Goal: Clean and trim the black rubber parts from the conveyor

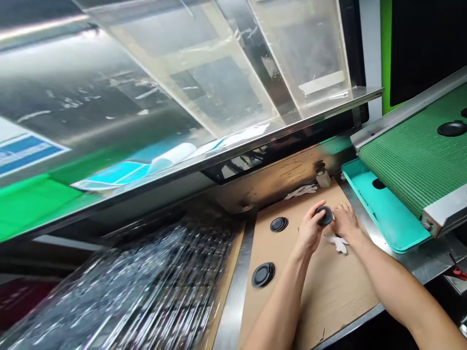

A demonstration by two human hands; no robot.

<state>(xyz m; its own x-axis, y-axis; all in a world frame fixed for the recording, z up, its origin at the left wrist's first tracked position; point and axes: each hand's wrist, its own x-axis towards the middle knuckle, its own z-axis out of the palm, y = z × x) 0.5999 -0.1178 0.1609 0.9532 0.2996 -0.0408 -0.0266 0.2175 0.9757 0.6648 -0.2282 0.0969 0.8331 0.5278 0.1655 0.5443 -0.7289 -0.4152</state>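
My left hand [311,228] grips a round black disc-shaped part [324,216] between thumb and fingers, raised above the cardboard sheet [277,306]. Close on its right is my right hand [345,221], its fingers curled in beside the disc; whatever they may hold is too small to make out. Below the two hands lies a crumpled white piece, perhaps cloth or a glove [339,244]. To the left, one small stack of black discs [279,224] and a nearer, larger stack [263,274] rest on the cardboard.
At right a green mesh conveyor [412,150] carries black discs [451,129], with a turquoise tray [392,233] under its end. White gloves [301,191] and a small bottle [323,177] stand at the back. Clear plastic-wrapped trays [164,291] fill the left. A metal-framed shelf edge [292,124] overhangs.
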